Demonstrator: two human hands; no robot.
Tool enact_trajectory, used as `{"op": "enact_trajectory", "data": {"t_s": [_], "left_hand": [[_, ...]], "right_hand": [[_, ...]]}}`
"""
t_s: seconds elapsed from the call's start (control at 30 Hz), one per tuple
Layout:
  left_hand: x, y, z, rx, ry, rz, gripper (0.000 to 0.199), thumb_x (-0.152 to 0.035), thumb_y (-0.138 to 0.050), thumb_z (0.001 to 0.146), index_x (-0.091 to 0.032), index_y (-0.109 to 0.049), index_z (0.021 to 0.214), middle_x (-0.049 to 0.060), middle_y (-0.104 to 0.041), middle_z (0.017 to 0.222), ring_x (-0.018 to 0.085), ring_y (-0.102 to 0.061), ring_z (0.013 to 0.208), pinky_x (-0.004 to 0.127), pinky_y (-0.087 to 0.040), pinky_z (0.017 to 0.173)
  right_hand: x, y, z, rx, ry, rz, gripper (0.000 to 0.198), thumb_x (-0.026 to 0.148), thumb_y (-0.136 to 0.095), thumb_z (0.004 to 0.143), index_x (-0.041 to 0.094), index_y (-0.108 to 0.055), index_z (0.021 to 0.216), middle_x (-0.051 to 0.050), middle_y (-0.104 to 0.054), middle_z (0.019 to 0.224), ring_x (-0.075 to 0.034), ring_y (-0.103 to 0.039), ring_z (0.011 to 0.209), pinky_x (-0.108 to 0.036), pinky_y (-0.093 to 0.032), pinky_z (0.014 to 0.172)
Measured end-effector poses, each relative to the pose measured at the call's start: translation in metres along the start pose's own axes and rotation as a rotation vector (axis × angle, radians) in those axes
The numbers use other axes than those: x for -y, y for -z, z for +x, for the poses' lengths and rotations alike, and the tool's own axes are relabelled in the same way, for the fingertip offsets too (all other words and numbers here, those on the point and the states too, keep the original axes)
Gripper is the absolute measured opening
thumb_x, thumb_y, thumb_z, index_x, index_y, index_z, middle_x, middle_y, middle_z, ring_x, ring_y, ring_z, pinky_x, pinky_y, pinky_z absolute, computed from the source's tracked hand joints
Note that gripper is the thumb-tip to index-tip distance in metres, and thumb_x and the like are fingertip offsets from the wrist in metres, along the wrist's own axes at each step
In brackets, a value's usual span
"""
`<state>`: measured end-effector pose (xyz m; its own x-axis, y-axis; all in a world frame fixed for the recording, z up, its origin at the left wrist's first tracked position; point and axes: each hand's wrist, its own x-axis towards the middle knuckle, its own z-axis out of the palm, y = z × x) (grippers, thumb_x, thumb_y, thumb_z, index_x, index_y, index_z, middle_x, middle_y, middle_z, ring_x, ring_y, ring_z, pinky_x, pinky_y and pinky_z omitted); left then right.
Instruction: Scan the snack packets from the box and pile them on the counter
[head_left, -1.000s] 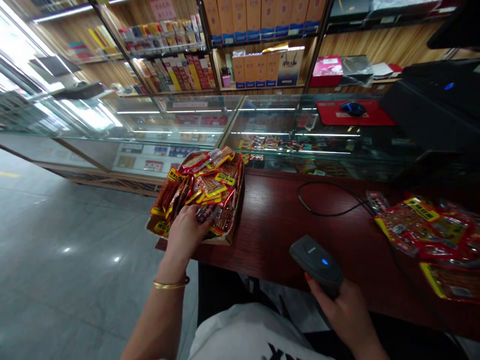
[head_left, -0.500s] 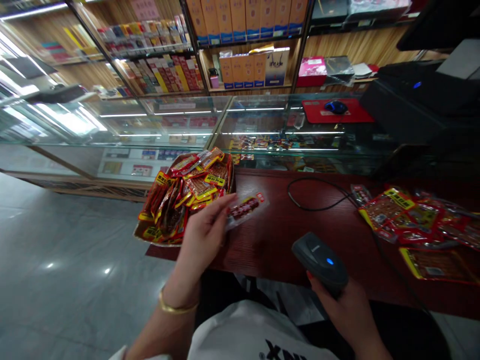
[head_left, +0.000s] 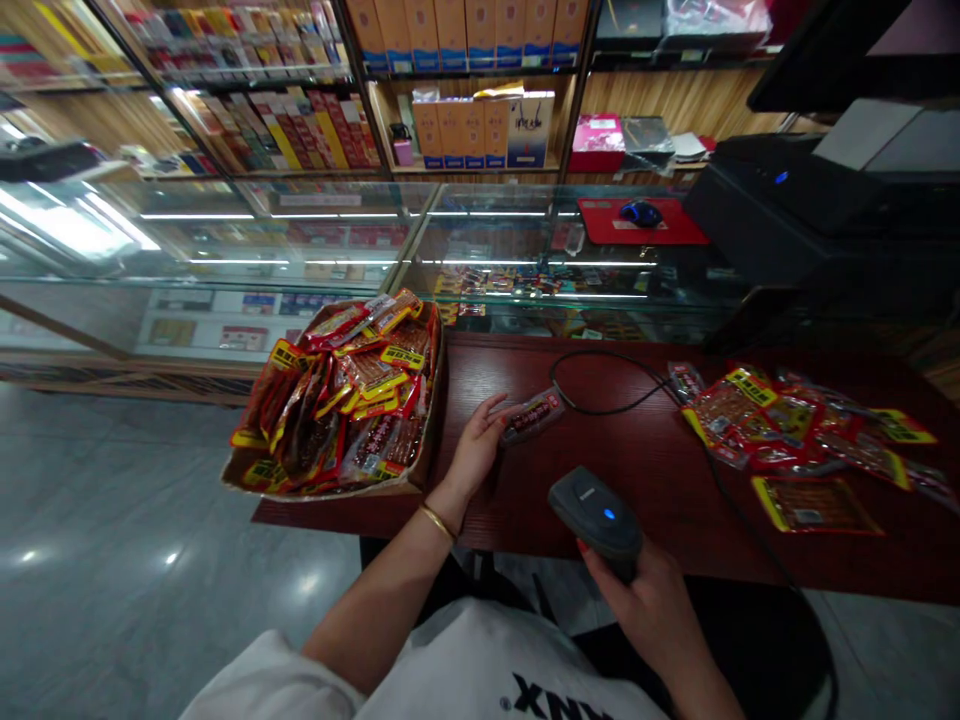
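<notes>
My left hand (head_left: 474, 450) pinches one end of a clear-and-dark snack packet (head_left: 534, 416), held just over the dark red table. In my right hand (head_left: 651, 600) is a black barcode scanner (head_left: 598, 520) with a blue light on top, my fingers wrapped round its handle. The scanner's head points up and left, toward the packet, with a gap between them. Left of my left hand stands an open cardboard box (head_left: 424, 462) heaped with red and yellow snack packets (head_left: 367, 375).
Several loose snack packets (head_left: 787, 420) lie in a pile at the table's right, one apart in front. A black cable (head_left: 600, 412) loops across the table (head_left: 517, 500). Behind are a glass display counter (head_left: 337, 245), a mouse on a red mat (head_left: 592, 222) and a dark machine (head_left: 810, 220).
My left hand has moved the snack packet rightward, away from the box. The scanner stays in my right hand. The whole view has shifted slightly to the right.
</notes>
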<state>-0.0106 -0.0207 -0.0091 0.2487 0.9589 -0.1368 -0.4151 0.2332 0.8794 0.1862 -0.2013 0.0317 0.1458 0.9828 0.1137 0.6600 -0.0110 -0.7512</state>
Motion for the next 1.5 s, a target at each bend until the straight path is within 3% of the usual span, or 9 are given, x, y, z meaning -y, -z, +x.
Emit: {"op": "enact_trajectory", "data": {"t_s": [0.43,0.73,0.83,0.93,1.13,1.23,1.3,1.37,1.5], "left_hand": [[0.009,0.005,0.005,-0.017,-0.006,-0.018,0.067,-0.035,-0.076,0.083,-0.014,-0.051,0.142,0.019,-0.073,0.126,0.031,-0.07,0.114,0.049,-0.047,0.106],[-0.007,-0.009,0.001,-0.062,0.055,-0.07,0.062,-0.033,-0.078,0.08,-0.016,-0.056,0.135,0.016,-0.072,0.128,0.027,-0.071,0.111,0.045,-0.049,0.106],[-0.005,-0.036,0.005,-0.055,0.175,-0.09,0.051,-0.029,-0.075,0.083,-0.019,-0.059,0.13,0.014,-0.07,0.132,0.025,-0.071,0.111,0.043,-0.054,0.101],[0.009,-0.084,0.017,0.034,0.329,-0.115,0.044,-0.023,-0.075,0.083,-0.018,-0.062,0.124,0.014,-0.071,0.129,0.023,-0.072,0.107,0.041,-0.056,0.097],[0.044,-0.209,0.054,0.414,0.583,-0.162,0.041,-0.018,-0.075,0.078,-0.017,-0.062,0.117,0.014,-0.073,0.119,0.024,-0.07,0.104,0.046,-0.053,0.098],[0.048,-0.24,0.06,0.486,0.569,-0.068,0.038,-0.017,-0.069,0.081,-0.019,-0.063,0.119,0.01,-0.073,0.121,0.024,-0.066,0.116,0.046,-0.047,0.105],[0.041,-0.237,0.052,0.434,0.484,0.026,0.039,-0.017,-0.065,0.083,-0.019,-0.063,0.122,0.011,-0.07,0.128,0.024,-0.062,0.123,0.044,-0.044,0.107],[0.027,-0.216,0.036,0.355,0.369,0.113,0.036,-0.018,-0.063,0.085,-0.018,-0.065,0.121,0.012,-0.068,0.134,0.025,-0.061,0.123,0.042,-0.045,0.106],[-0.026,-0.135,-0.014,0.2,-0.067,0.352,0.023,-0.022,-0.062,0.089,-0.018,-0.072,0.109,0.01,-0.074,0.118,0.024,-0.066,0.11,0.036,-0.05,0.099]], "right_hand": [[0.002,-0.002,0.002,0.022,0.001,-0.019,0.03,0.043,-0.061,0.092,0.02,-0.078,0.1,-0.011,-0.081,0.095,-0.029,-0.078,0.09,-0.036,-0.061,0.082],[0.007,0.004,0.003,-0.022,-0.027,0.011,0.025,0.038,-0.063,0.089,0.02,-0.077,0.098,-0.011,-0.081,0.094,-0.029,-0.078,0.089,-0.037,-0.061,0.082],[0.009,0.011,0.0,-0.048,-0.046,0.044,0.023,0.035,-0.062,0.09,0.02,-0.077,0.1,-0.01,-0.081,0.095,-0.028,-0.078,0.089,-0.036,-0.061,0.083],[0.005,0.019,-0.007,-0.113,-0.099,0.044,0.023,0.033,-0.062,0.089,0.02,-0.077,0.1,-0.01,-0.082,0.095,-0.028,-0.078,0.089,-0.035,-0.061,0.083],[-0.01,0.036,-0.023,-0.197,-0.146,0.04,0.024,0.038,-0.064,0.088,0.019,-0.076,0.097,-0.011,-0.082,0.095,-0.029,-0.079,0.087,-0.036,-0.062,0.081],[-0.014,0.043,-0.025,-0.219,-0.158,0.032,0.027,0.04,-0.062,0.09,0.018,-0.077,0.096,-0.012,-0.082,0.094,-0.028,-0.079,0.086,-0.036,-0.062,0.081],[-0.015,0.045,-0.024,-0.236,-0.171,0.032,0.029,0.042,-0.062,0.09,0.018,-0.077,0.095,-0.012,-0.082,0.092,-0.028,-0.079,0.084,-0.035,-0.062,0.079],[-0.015,0.045,-0.022,-0.243,-0.179,0.036,0.03,0.043,-0.062,0.089,0.018,-0.077,0.094,-0.012,-0.082,0.09,-0.029,-0.079,0.083,-0.035,-0.063,0.078],[-0.018,0.037,-0.017,-0.196,-0.166,0.057,0.03,0.043,-0.064,0.086,0.018,-0.078,0.095,-0.011,-0.083,0.088,-0.029,-0.079,0.081,-0.036,-0.063,0.077]]}}
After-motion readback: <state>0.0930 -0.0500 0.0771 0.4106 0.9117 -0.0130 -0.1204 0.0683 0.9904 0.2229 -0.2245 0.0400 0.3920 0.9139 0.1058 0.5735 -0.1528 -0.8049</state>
